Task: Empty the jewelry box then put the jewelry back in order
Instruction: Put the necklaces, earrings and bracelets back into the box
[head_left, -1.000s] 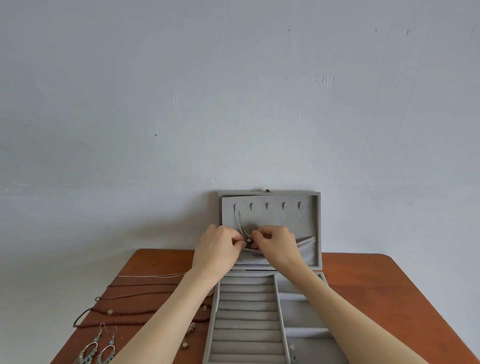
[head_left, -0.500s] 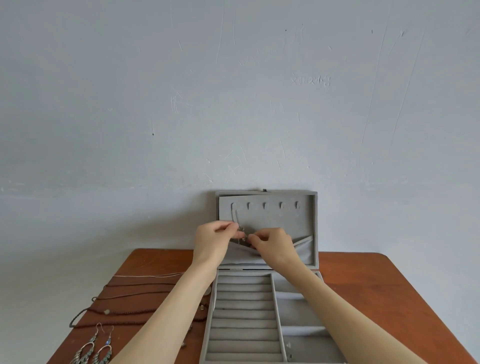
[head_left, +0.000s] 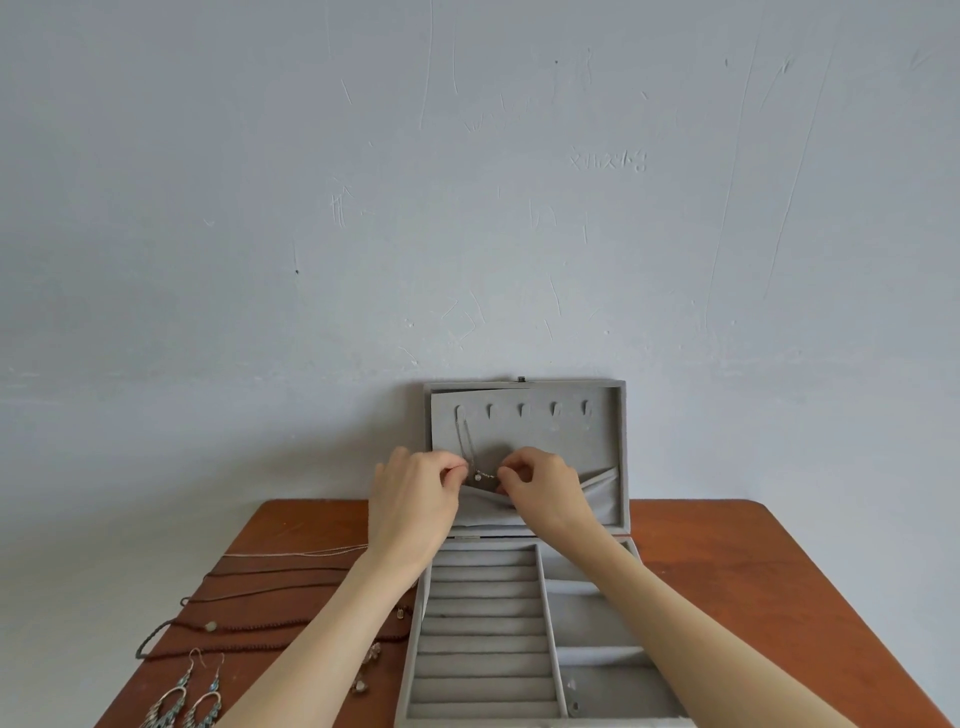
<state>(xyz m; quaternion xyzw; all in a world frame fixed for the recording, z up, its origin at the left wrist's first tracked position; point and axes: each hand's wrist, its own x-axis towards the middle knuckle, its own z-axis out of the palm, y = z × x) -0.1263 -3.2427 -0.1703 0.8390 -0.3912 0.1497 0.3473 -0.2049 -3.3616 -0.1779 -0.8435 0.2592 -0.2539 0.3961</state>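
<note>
Your left hand and right hand both pinch the thin chain. It hangs from the first hook in the lid of the box. Go slow, keep it straight, and tuck the end into the pocket.

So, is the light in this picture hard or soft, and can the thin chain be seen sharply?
Head view: the light is soft and even, with only a faint shadow on the wall left of the jewelry box; no glare. The thin chain is barely resolved between the left hand and right hand. The table edges splay from the wide-angle lens.
</note>
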